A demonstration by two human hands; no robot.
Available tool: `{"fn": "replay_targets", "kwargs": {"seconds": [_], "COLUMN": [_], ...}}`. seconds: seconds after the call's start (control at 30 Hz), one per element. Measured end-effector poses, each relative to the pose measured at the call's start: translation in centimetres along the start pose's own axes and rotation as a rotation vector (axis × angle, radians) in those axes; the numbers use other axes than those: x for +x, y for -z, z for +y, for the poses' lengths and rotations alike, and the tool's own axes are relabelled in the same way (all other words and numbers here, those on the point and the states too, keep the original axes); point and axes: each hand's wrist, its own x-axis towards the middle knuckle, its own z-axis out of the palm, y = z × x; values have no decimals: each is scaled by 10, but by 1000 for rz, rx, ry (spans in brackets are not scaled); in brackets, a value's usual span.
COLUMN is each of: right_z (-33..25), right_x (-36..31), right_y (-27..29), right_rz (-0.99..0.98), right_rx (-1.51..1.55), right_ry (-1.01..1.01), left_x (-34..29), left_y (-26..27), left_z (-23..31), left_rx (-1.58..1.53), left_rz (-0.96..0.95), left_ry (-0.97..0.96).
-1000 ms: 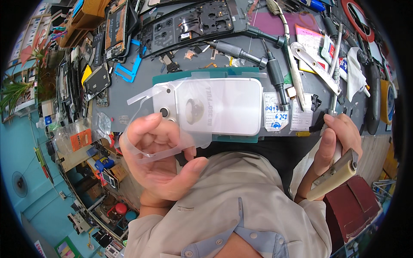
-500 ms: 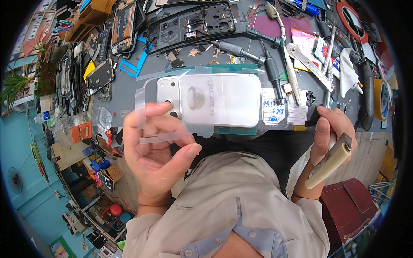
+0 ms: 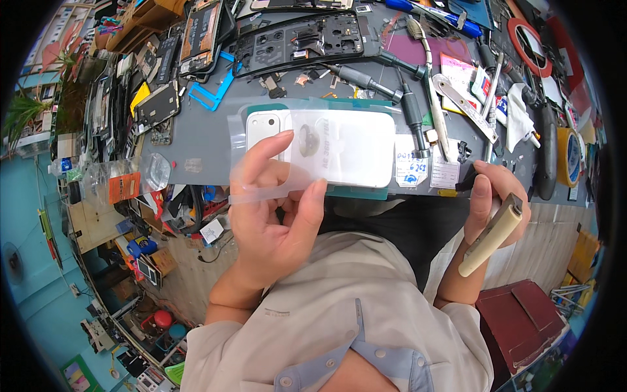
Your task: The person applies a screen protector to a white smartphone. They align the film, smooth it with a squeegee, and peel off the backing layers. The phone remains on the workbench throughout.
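A white phone (image 3: 356, 150) lies back up at the near edge of the bench, its camera block at the left. Clear protective film (image 3: 304, 173) covers much of its back, with loose edges past the left end. My left hand (image 3: 274, 219) is at that end, index finger and thumb apart, the other fingers partly curled behind the film. Whether its fingertips press on the phone I cannot tell. At the right, my right hand (image 3: 503, 196) is closed around a beige-handled tool (image 3: 490, 238). The tool's far end is hidden. Under the phone, a green sheet (image 3: 359, 193) shows.
Behind the phone lie a black phone frame (image 3: 300, 46), a blue bracket (image 3: 212, 98) and small parts. Screwdrivers (image 3: 411, 108), a toothbrush (image 3: 418, 32) and paper labels (image 3: 411, 157) are to the right. A yellow tape roll (image 3: 569, 157) stands farther right.
My left hand has moved right and slightly up, its thumb now close to the phone's near edge. The film's loose left part has shifted right with it. My right hand still holds the tool.
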Motion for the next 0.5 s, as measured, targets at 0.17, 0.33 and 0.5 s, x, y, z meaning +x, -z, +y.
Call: {"fn": "replay_targets", "kwargs": {"seconds": [0.17, 0.33, 0.5], "right_z": [1, 0, -1], "right_x": [0, 2, 1], "right_y": [-1, -3, -1], "right_rz": [6, 4, 1], "right_rx": [-6, -6, -26], "right_ry": [19, 27, 28], "left_x": [1, 2, 7], "left_y": [-2, -5, -8], "left_z": [-2, -11, -18], "left_rx": [-20, -34, -11], "left_rz": [1, 30, 48], "left_ry": [-45, -132, -230]}}
